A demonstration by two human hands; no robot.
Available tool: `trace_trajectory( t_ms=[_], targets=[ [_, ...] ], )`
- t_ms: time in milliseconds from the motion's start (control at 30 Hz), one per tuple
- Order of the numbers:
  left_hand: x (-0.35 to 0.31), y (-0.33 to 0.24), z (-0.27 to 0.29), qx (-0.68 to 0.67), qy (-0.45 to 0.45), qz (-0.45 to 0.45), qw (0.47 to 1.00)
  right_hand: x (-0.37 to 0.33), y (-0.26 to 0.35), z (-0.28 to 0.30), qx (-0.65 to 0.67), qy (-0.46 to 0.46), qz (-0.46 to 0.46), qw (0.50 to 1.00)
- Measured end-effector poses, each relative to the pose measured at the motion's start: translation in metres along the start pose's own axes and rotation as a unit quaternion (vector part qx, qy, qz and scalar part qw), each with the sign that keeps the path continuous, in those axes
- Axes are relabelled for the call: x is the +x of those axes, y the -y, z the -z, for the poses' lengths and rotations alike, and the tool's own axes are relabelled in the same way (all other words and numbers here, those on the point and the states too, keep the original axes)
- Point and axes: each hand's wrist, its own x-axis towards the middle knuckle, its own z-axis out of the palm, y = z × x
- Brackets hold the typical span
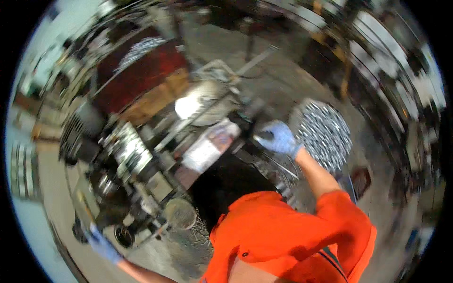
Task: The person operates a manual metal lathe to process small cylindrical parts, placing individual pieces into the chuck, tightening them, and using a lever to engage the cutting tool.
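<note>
My right hand (pixel 281 137), in a blue glove, curls its thumb and fingers around a small dark piece (pixel 266 135) whose kind I cannot make out. It is just left of a round heap of shiny metal parts (pixel 325 134). My left hand (pixel 101 244), also blue-gloved, reaches far out to the lower left, beside a black knob-like part (pixel 79 230) at the end of the machine (pixel 158 186). Blur hides whether its fingers grip anything there. Between my arms, a pale printed sheet or bag (pixel 210 148) lies along the machine's near side.
A grey ribbed motor (pixel 82 125) stands at the machine's left. Beyond is a red tray-like bin (pixel 141 70) with metal pieces in it. A round can (pixel 180 213) is near my body, with thin metal scraps (pixel 202 228) beside it. Cluttered racks (pixel 387 61) line the right.
</note>
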Motion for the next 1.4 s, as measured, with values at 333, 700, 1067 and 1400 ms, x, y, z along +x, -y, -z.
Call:
trace_trajectory(
  t_ms=[333,700,1067,1400],
  targets=[
    [-0.101,0.055,-0.117,-0.164,0.134,0.017,0.977,-0.131,-0.253,0.084,0.018,-0.067,-0.529,0.846],
    [-0.096,0.060,-0.114,-0.153,0.185,0.066,0.968,-0.065,-0.237,0.019,-0.245,0.249,-0.288,0.892],
    [-0.096,0.041,-0.108,-0.125,0.186,0.049,0.973,-0.061,-0.217,0.007,-0.345,0.369,-0.254,0.825],
    [-0.101,0.054,-0.102,-0.110,0.156,0.041,0.981,-0.065,-0.227,-0.001,-0.249,0.234,-0.395,0.853]
  ],
)
